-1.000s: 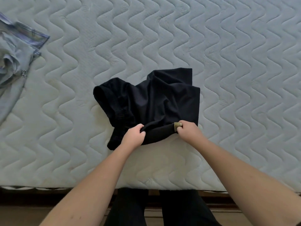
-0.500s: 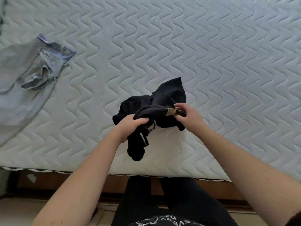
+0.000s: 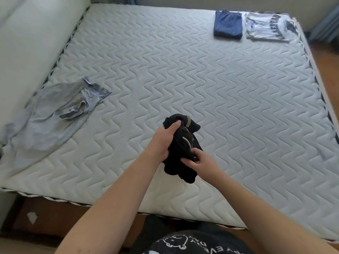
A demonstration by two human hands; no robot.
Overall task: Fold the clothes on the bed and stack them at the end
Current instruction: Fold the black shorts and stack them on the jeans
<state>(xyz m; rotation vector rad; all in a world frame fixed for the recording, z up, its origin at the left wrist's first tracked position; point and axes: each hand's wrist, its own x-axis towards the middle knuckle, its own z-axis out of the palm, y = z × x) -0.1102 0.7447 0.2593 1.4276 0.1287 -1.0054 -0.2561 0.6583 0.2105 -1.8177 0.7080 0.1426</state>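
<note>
A bunched black garment (image 3: 185, 167) with a small tan label hangs above the near part of the white quilted mattress (image 3: 201, 79). My left hand (image 3: 164, 142) grips its upper left side, thumb over the cloth. My right hand (image 3: 200, 161) pinches a fold lower down on its right. A crumpled pale blue garment (image 3: 49, 118) lies unfolded at the mattress's left edge. At the far right corner a folded dark blue garment (image 3: 228, 25) and a folded grey printed shirt (image 3: 269, 27) lie side by side.
A pale padded headboard (image 3: 31, 33) runs along the left side. Wooden floor (image 3: 328, 59) shows past the mattress's right edge, with grey curtains at the far right. The near bed frame and my dark printed shirt fill the bottom.
The black garment was lifted off the mattress and gathered into a bundle. My right hand moved from its top edge to lower down. The view tilted up, revealing the folded clothes.
</note>
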